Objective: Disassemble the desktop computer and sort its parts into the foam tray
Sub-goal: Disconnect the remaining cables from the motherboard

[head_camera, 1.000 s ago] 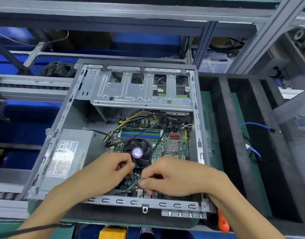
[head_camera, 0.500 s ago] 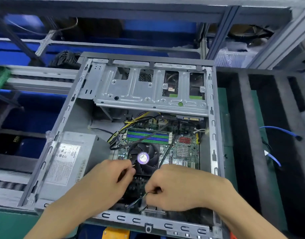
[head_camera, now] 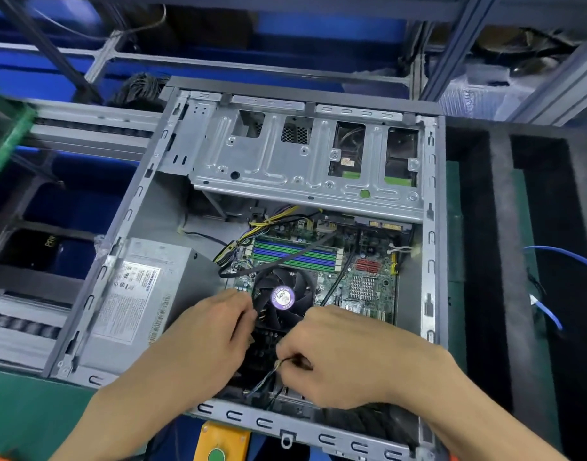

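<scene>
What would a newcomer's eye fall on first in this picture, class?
Probably the open computer case lying in the middle, with its round black fan and purple sticker at the centre. Just below the fan the left hand and right hand work, the right pinching thin wires. A grey power supply fills the case's left side, and a black foam tray stands to the right.

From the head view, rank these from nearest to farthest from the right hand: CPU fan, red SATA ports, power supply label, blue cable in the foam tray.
From the right hand:
1. CPU fan, just up-left of it.
2. Red SATA ports, farther back on the board.
3. Power supply label, far left.
4. Blue cable, right, in the foam tray.
</scene>
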The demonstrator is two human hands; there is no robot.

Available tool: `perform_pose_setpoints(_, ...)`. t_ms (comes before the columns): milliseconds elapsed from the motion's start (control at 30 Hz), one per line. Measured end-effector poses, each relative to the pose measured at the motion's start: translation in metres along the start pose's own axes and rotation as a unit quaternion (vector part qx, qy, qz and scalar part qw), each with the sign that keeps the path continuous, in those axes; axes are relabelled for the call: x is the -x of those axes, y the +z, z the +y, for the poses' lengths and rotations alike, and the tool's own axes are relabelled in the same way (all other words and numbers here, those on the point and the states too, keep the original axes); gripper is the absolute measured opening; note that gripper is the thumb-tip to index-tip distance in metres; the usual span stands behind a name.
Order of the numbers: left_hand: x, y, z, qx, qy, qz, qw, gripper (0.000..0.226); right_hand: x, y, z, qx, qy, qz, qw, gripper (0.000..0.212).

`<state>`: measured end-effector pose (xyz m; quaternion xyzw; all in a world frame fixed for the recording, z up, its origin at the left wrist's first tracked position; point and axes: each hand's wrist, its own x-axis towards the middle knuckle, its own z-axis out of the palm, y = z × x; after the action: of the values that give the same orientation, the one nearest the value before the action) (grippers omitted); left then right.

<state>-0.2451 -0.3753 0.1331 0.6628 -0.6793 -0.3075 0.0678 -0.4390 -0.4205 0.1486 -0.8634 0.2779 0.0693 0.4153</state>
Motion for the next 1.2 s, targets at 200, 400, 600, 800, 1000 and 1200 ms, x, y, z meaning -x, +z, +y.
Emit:
perform_pose_setpoints(200,0.001,0.003,-0.005,0.029,-0.027,0.022,0.999,0.025,-0.001,0.005,-0.007,0.032,-0.021,0.042,0.998,0.036)
perform_pose_setpoints(400,-0.001,0.004,-0.004,0.024,-0.036,0.046,0.998,0.048,0.001,0.007,-0.010,0.035,-0.033,0.054,0.997,0.039)
perform_pose_setpoints(600,-0.002,0.004,-0.001,-0.041,-0.110,-0.017,0.993,0.046,0.002,-0.010,0.002,-0.090,0.042,-0.037,0.994,0.016)
perform_pose_setpoints(800,-0.011,0.007,-0.001,-0.182,-0.082,-0.068,0.978,0.023,0.000,-0.036,0.011,-0.060,0.068,0.129,0.988,0.022)
perform_pose_setpoints(1000,-0.013,0.012,0.002,-0.333,-0.055,-0.155,0.929,0.029,-0.037,-0.020,0.013,0.066,0.089,0.115,0.987,0.055)
perform_pose_setpoints(1200,-0.008,0.006,-0.001,-0.208,-0.052,-0.081,0.973,0.032,-0.034,-0.015,0.039,0.063,0.208,-0.022,0.976,0.059)
